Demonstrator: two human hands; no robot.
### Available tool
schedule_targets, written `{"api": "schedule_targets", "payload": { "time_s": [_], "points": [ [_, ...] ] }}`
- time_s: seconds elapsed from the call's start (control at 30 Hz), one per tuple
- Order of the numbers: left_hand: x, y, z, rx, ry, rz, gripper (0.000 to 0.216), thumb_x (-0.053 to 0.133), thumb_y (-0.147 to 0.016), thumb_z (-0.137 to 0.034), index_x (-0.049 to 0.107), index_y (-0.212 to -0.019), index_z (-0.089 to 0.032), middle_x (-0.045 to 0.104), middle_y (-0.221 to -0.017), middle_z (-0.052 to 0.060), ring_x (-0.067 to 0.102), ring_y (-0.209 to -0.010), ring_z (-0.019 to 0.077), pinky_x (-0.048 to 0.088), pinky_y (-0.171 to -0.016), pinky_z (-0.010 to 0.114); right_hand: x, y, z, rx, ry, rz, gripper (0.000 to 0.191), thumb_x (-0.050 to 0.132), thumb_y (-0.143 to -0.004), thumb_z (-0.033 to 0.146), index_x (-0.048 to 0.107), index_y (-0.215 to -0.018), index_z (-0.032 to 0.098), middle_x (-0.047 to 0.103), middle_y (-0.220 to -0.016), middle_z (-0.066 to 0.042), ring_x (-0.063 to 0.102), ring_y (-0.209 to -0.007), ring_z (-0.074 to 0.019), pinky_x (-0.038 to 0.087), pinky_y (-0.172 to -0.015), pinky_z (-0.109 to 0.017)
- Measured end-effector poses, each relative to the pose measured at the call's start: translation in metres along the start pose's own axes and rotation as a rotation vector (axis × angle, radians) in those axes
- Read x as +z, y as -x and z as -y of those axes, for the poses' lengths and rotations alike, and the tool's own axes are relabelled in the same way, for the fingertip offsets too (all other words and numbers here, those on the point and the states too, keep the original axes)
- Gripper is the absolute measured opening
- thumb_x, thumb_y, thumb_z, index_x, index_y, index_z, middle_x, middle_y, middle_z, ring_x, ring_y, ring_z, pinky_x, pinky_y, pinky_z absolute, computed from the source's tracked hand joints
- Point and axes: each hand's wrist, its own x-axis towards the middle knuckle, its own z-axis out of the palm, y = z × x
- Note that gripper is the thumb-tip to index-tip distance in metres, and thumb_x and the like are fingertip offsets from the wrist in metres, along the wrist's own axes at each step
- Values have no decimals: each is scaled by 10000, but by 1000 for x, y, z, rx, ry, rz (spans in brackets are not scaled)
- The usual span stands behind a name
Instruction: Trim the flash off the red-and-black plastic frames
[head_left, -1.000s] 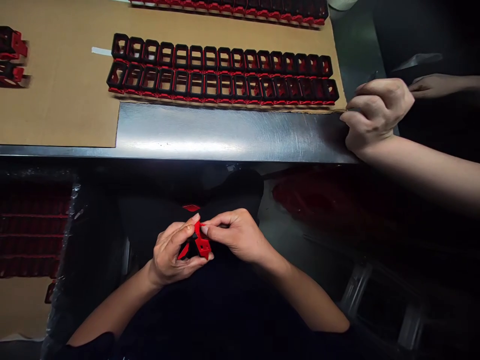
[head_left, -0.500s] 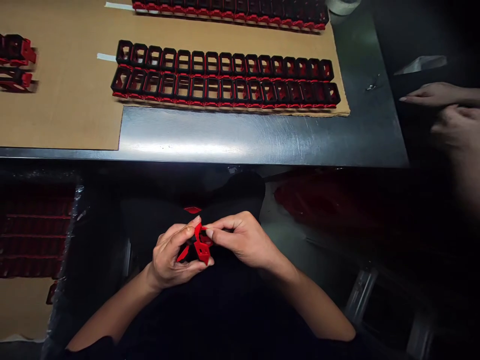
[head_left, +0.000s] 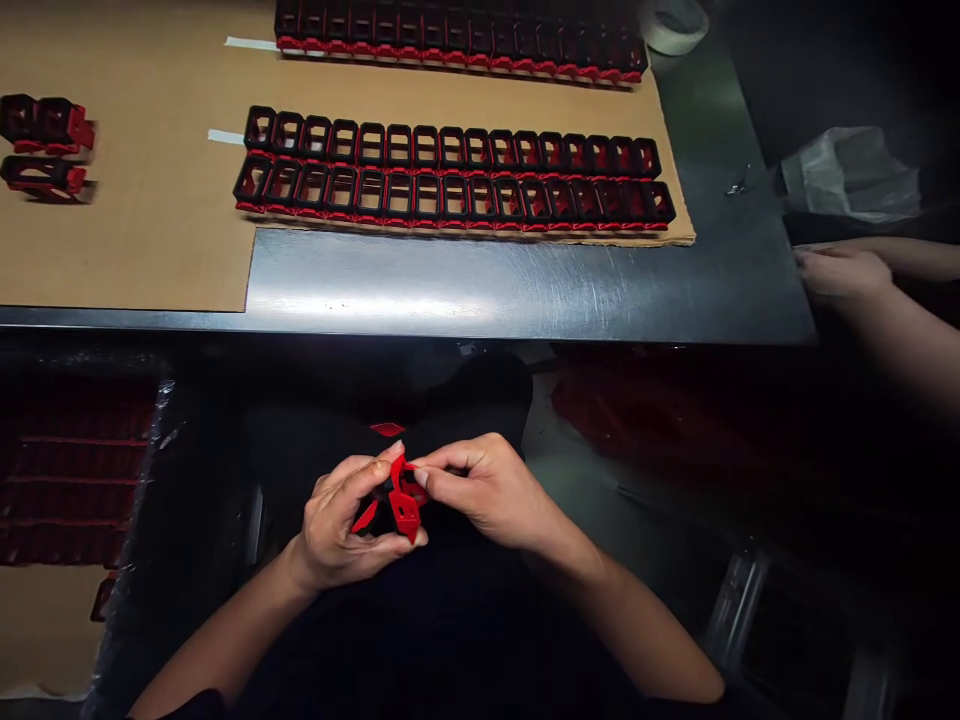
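Observation:
My left hand (head_left: 341, 525) is closed round a small red-and-black plastic frame (head_left: 406, 512), its thumb and fingers gripping opposite sides. At the frame's upper right edge, my right hand (head_left: 484, 490) pinches with thumb and forefinger; a thin sliver of red shows at the fingertips, and I cannot make out whether it is a separate piece or part of the frame. A flat red piece (head_left: 386, 429) lies on the dark cloth just beyond my hands. Both hands are over my lap, below the table's front edge.
On the metal table (head_left: 487, 285), cardboard (head_left: 172, 240) carries rows of black-and-red frames (head_left: 450, 200). More frames (head_left: 49, 175) stand at left. A tape roll (head_left: 675, 25) sits at the back. A co-worker's hands (head_left: 847, 275) are at right beside a clear plastic bag (head_left: 855, 175). A lined box (head_left: 75, 500) holds red parts.
The view has shifted slightly, so the table sits lower in the picture. My hands keep nearly the same hold. The co-worker's hands have come together near the table's corner, and the plastic bag shows larger.

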Motion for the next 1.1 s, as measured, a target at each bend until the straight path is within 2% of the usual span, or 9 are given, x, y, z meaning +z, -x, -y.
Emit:
{"api": "schedule_targets", "payload": {
  "time_s": [0.23,0.53,0.8,0.93,1.1],
  "points": [
    [-3,-1,2,73,-58,15,839,826,-773,-392,439,-1475,-146,691,-1277,216,737,-1016,260,648,-764,364,7,-4,2,27,9,-53,164,671,-787,196,828,-802,153,734,-668,-19,555,-557,-114,366,-509,-223],
    [-4,-4,-1,37,0,6,852,867,-730,-331,464,-1450,-118,698,-1258,221,723,-1004,238,639,-779,350,-1,-2,2,6,-49,12,175,652,-813,179,826,-826,162,771,-739,-30,617,-616,-132,417,-566,-229],
    [-6,-4,3,109,-73,38,836,836,-767,-342,443,-1473,-126,692,-1271,223,731,-1024,265,645,-770,361,10,-7,5,40,33,-85,123,685,-760,182,801,-732,153,731,-646,-5,579,-556,-110,388,-501,-207],
    [-7,3,5,1,-7,20,872,864,-723,-378,460,-1470,-177,697,-1273,202,732,-1027,273,655,-773,374,9,-7,4,18,41,-83,155,664,-792,202,794,-726,149,734,-655,-14,607,-570,-122,422,-527,-219],
    [-7,8,2,-181,144,-10,909,903,-663,-359,477,-1454,-223,698,-1272,179,734,-1015,261,653,-747,349,2,-6,-2,48,-364,111,228,677,-838,324,813,-905,154,793,-838,-64,731,-744,-175,571,-730,-296]
  ]
}}
